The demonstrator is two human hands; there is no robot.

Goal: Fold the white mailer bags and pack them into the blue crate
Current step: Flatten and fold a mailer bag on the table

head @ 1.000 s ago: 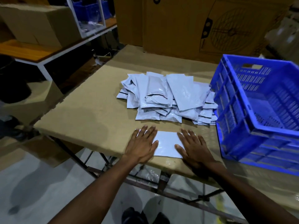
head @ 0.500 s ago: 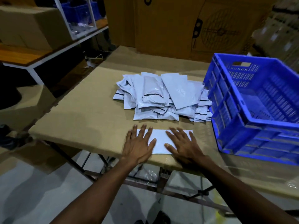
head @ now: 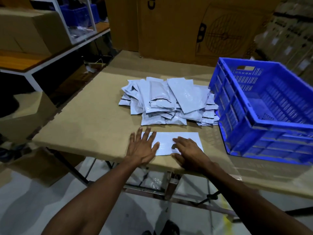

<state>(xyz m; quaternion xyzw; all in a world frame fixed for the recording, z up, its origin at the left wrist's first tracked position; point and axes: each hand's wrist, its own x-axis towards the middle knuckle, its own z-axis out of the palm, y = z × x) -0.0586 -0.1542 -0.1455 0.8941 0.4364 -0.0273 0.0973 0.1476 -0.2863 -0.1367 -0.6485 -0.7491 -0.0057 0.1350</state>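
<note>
Cardboard-covered table (head: 81, 119) on a metal frame, storeroom setting, dim light. Nearest the table's front edge: one white mailer bag (head: 171, 142), flat, rectangular, long side running left-right, smooth surface, no visible creases. Left hand (head: 143, 146) lies palm down on the bag's left end, fingers straight and spread, fingertips reaching the bag's far edge and just past it; nothing gripped. Right hand (head: 188, 150) rests on the bag's right half, fingers bent slightly toward the left and pressing on the surface, thumb at the near edge; whether it pinches the edge cannot be told. Bare strip of bag shows between the two hands. Farther back: loose pile of mailer bags (head: 167, 100), pale, some with dark strip edges, overlapping unevenly. Right of the pile, touching it: blue crate (head: 264, 126), slotted walls. Behind: large cardboard cartons (head: 186, 28).
</note>
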